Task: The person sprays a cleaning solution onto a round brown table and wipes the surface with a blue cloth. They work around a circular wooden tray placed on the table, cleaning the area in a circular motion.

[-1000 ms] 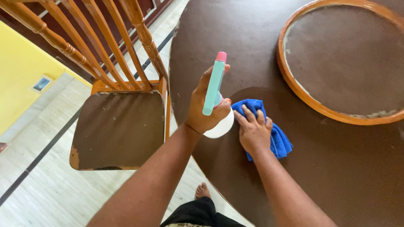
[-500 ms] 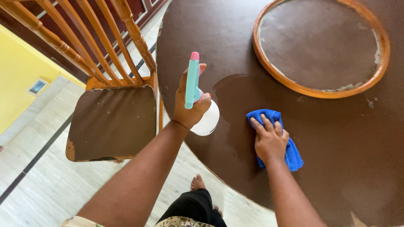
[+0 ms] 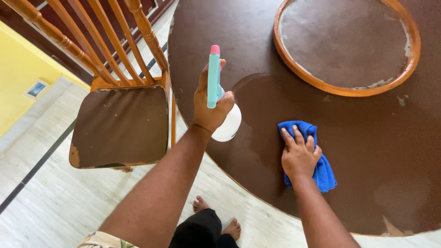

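Observation:
My left hand (image 3: 209, 108) grips a spray bottle (image 3: 228, 124) with a white body and a teal trigger head tipped in pink, held upright over the left edge of the round brown table (image 3: 367, 151). My right hand (image 3: 298, 156) presses flat on a folded blue cloth (image 3: 317, 151) lying on the tabletop near the front edge. A darker damp patch (image 3: 257, 105) spreads on the table between the bottle and the cloth.
A round raised disc with an orange wooden rim (image 3: 344, 89) sits on the table at the back right. A wooden chair (image 3: 119, 124) with a worn brown seat stands left of the table. Pale floor tiles and my bare feet (image 3: 232, 227) show below.
My right hand has slid the blue cloth to the right along the table, away from the bottle. The left hand still holds the bottle in much the same pose.

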